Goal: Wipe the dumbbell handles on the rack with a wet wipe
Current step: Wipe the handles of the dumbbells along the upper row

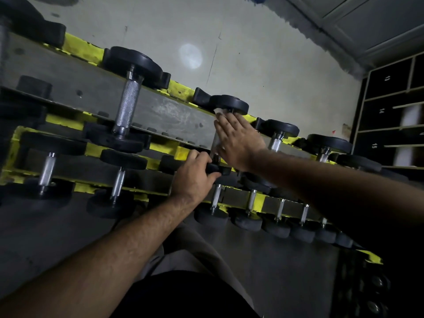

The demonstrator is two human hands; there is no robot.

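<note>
The wiping is under way on one dumbbell (226,134) on the top tier of the rack (89,53), the one that lies directly under both hands. The right hand (237,141) lies flat along its handle (215,143) with straight fingers, pressing the wipe (218,112) against the bar; only a pale corner of the wipe shows past the fingertips, just short of the far head (231,103). The left hand (195,174) sits nearer the body, fingers curled round the near head (213,168) of the same dumbbell, apparently bracing it so it does not roll. The step looks like a stroke along this handle, with the wipe at its far end. How much of the bar's underside has been cleaned is hidden by the right palm. To the left of the left hand stands a larger dumbbell with a bare knurled handle (128,103), and to the right of the right hand more handles (275,141) run down the row; a lower tier (252,198) lies below the forearms. The next move likely calls for drawing the wipe back toward the left hand, wrapping the fingers round the bar to reach its full girth, then shifting both hands to a neighbouring dumbbell
</note>
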